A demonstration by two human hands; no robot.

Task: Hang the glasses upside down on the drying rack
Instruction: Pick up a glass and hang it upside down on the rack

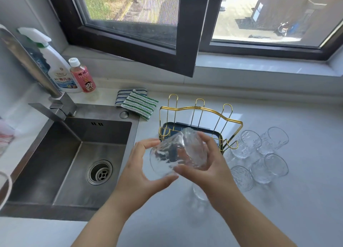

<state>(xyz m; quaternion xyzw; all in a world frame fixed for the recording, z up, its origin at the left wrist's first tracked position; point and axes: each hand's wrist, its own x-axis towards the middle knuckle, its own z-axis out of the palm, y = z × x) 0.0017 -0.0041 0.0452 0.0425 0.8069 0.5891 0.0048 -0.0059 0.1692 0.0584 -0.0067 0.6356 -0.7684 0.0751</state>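
Both my hands hold one clear textured glass (176, 153) tilted on its side above the counter, in front of the rack. My left hand (143, 174) cups its rim end from below. My right hand (209, 165) grips its base end. The gold wire drying rack (200, 108) with upright loop pegs stands on a dark tray (167, 127) just behind the glass; no glass hangs on it. Several more clear glasses (259, 153) stand grouped on the counter right of the rack. Another glass (199, 193) sits partly hidden under my right wrist.
A steel sink (74, 153) with a drain lies to the left, its faucet (55, 105) behind. A spray bottle (59, 68), a pink drink bottle (83, 77) and striped cloths (137, 102) sit at the back. An open window frame (176, 42) juts over the counter.
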